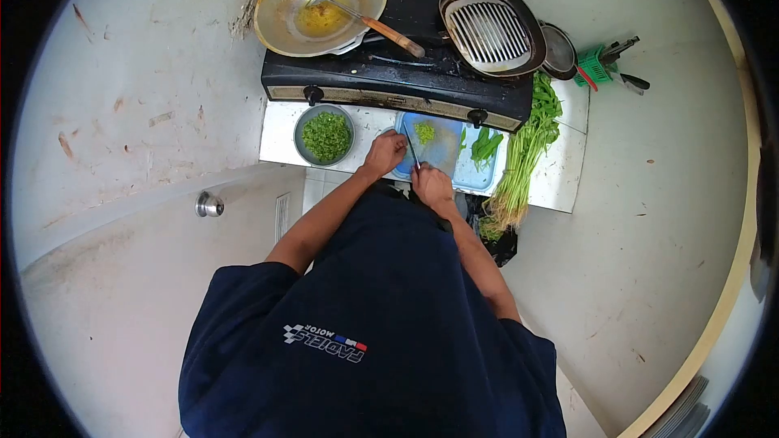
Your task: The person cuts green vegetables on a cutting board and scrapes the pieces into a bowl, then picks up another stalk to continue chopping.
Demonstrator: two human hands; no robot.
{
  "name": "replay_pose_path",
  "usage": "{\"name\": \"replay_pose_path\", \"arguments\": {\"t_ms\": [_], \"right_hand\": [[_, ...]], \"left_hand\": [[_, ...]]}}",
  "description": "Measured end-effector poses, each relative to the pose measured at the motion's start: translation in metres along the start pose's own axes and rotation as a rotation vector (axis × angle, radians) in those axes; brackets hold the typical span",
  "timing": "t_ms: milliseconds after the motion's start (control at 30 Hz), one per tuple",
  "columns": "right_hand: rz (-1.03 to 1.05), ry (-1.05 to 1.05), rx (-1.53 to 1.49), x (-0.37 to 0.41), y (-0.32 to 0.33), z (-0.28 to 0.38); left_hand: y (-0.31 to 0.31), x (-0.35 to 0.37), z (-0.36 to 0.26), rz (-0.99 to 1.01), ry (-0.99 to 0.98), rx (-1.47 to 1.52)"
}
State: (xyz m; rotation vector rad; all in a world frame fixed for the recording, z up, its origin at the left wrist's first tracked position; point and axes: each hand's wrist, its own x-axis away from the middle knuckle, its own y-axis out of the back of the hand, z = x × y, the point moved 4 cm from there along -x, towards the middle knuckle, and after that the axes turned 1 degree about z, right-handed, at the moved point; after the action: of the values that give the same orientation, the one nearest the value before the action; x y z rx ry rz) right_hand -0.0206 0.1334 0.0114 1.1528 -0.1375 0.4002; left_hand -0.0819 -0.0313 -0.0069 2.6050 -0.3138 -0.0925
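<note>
Soft, light greens (424, 131) on the board (445, 156)
Right hand (432, 186) wraps the knife (414, 154) handle — left hand (385, 152) curls shut just beside it.

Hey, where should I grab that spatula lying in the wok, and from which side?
By its wooden handle, which juts past the rim of the wok toward the grill pan. Come at the spatula from the right, above the middle of the stove: the handle end is free there, while the metal blade lies down inside the wok.
</note>
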Motion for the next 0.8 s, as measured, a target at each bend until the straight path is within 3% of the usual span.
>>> {"name": "replay_pose_path", "arguments": {"t_ms": [800], "right_hand": [[0.009, 0.013, 0.02, -0.011, -0.007, 0.002]], "left_hand": [[0.002, 0.001, -0.007, 0.034, 0.058, -0.053]]}}
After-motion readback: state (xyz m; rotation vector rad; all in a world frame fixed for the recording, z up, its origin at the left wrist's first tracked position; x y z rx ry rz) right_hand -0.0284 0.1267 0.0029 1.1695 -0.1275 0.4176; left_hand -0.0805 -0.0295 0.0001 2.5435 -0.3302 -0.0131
